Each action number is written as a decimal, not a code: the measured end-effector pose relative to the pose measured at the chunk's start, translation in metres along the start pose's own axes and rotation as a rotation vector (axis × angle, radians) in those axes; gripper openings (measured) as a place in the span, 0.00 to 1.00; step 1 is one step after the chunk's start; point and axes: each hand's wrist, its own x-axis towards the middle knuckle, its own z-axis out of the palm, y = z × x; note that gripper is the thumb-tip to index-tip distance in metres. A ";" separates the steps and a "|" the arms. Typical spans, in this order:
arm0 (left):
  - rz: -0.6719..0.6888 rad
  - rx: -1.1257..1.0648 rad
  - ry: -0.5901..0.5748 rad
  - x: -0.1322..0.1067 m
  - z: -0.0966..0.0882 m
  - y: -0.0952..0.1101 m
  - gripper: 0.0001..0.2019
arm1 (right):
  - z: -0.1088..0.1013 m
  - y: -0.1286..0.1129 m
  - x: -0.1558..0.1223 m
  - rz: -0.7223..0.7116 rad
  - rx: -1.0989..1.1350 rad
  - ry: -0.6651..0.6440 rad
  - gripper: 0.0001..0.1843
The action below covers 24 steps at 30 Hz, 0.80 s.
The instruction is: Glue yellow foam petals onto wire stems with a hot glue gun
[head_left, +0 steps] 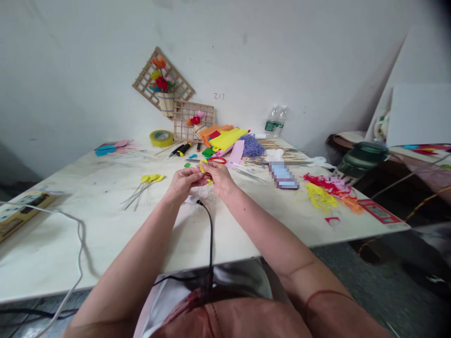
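Note:
My left hand [186, 182] and my right hand [219, 177] meet above the middle of the table. Between my fingertips is a small yellow petal [203, 165], pinched by the right hand, with the left fingers closed just below it. A second bit of yellow [209, 182] shows under the right fingers. Thin wire stems hang down from the hands; their upper ends are hidden by the fingers. To the left lie several yellow petals on wire stems [152, 179], bunched at the petal end. Red-handled scissors [217, 161] lie just behind the right hand.
At the back are coloured sheets [229, 139], purple yarn [252, 146], yellow tape [161, 138] and wooden lattices [193, 117] with flowers. A phone [283, 175] and paper shreds [321, 197] lie right. A power strip [26, 213] sits left; a black cable [212, 230] crosses the front edge.

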 end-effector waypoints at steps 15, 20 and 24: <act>-0.013 -0.013 0.016 -0.001 0.004 0.002 0.12 | 0.002 -0.001 -0.001 0.006 -0.014 0.030 0.16; -0.012 -0.035 0.015 -0.001 0.002 0.002 0.12 | -0.002 -0.001 0.002 0.004 -0.059 -0.057 0.19; -0.014 -0.048 0.014 -0.002 0.001 0.003 0.12 | -0.005 -0.003 0.001 -0.029 -0.089 -0.114 0.20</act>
